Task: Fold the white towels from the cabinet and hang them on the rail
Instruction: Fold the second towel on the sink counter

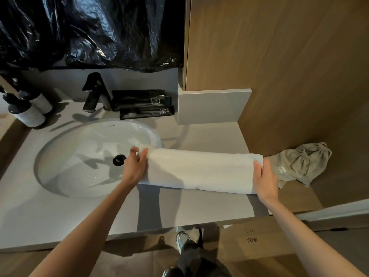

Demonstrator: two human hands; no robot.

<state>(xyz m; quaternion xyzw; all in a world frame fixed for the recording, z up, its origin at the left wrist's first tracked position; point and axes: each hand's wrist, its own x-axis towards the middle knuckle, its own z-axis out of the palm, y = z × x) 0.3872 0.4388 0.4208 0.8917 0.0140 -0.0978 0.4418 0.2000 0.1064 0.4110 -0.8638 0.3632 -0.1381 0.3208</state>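
While left hand [134,169], right hand [265,179] grip towel [199,169] ends, left end overhangs sink [69,156], right end at counter [199,206] edge.

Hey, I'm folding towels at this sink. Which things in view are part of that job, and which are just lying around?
Part of the job: white towel, folded long on the counter; left hand gripping its left end; right hand gripping its right end.

Just lying about: grey drawstring bag, black tubes, two pump bottles, black plastic sheet.
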